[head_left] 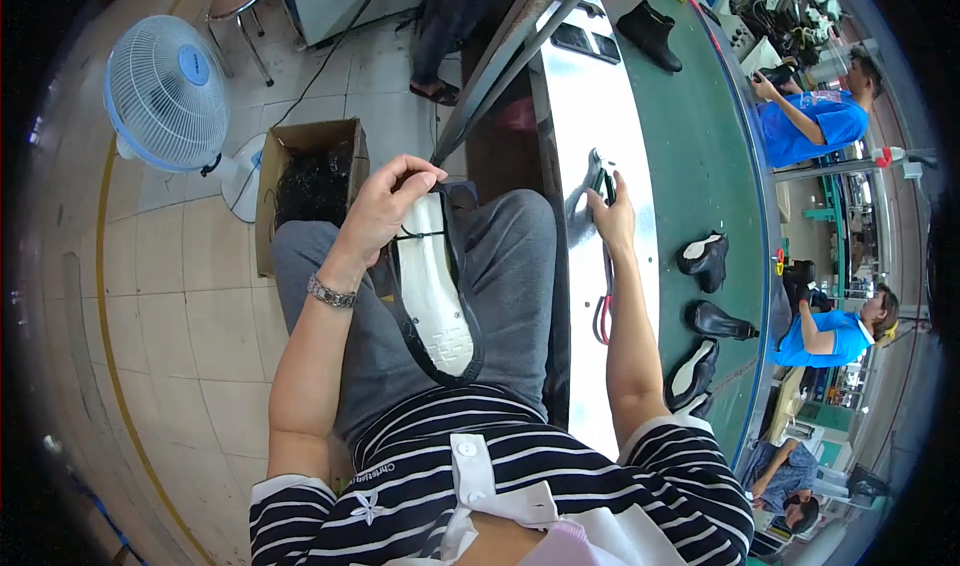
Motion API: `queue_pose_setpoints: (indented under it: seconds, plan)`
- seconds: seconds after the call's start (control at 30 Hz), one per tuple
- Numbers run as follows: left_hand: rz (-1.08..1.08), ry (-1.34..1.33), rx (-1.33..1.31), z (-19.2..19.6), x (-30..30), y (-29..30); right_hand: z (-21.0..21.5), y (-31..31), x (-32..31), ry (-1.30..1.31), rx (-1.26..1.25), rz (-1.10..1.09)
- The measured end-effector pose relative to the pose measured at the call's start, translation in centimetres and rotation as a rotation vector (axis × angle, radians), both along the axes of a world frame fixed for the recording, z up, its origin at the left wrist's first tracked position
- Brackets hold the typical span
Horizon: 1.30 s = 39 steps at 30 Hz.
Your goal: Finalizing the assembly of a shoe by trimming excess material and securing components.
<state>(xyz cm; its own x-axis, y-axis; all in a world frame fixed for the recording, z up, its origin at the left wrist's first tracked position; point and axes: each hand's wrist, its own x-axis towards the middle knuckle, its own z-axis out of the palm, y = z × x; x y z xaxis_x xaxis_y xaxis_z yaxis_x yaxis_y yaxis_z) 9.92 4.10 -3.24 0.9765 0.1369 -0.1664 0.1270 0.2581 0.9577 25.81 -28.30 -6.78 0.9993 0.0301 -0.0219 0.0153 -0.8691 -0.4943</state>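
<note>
A black shoe upper rests sole side up over my lap, a white insole board filling its middle and a thin black cord crossing it. Closed at the upper's far end, my left hand pinches its edge between thumb and fingers. Off to the right, my right hand has thumb and fingers around the dark handles of pliers on the shiny metal bench strip. Closer to me on that strip, red-handled scissors lie partly behind my right forearm.
A green conveyor belt beyond the strip carries several black shoes and a boot. A slanting metal post rises ahead. Left are a scrap-filled cardboard box and a fan. Co-workers in blue sit across.
</note>
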Motion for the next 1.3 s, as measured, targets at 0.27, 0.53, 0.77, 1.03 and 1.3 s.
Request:
queue_pose_setpoints:
  seconds: [0.27,0.53,0.77,1.03,1.3]
  plan:
    - [-0.126,-0.081,0.005,0.5,-0.5,1.3,1.1,-9.3,-10.5,-0.027,-0.086,-0.07]
    - [-0.06,-0.191,-0.328,0.0,-2.6,1.6,1.8,-11.6,-19.5,0.275,-0.027,-0.147]
    - [0.252,-0.221,0.143,0.6,-7.2,-1.3,10.5,-1.9,-21.4,0.837,0.961,-0.02]
    - [0.652,-0.242,0.753,0.6,-6.7,-4.7,14.9,5.6,-20.7,1.372,0.905,0.243]
    - [0.651,-0.29,0.76,1.1,-6.4,-4.0,11.2,7.2,-20.5,1.169,0.957,0.405]
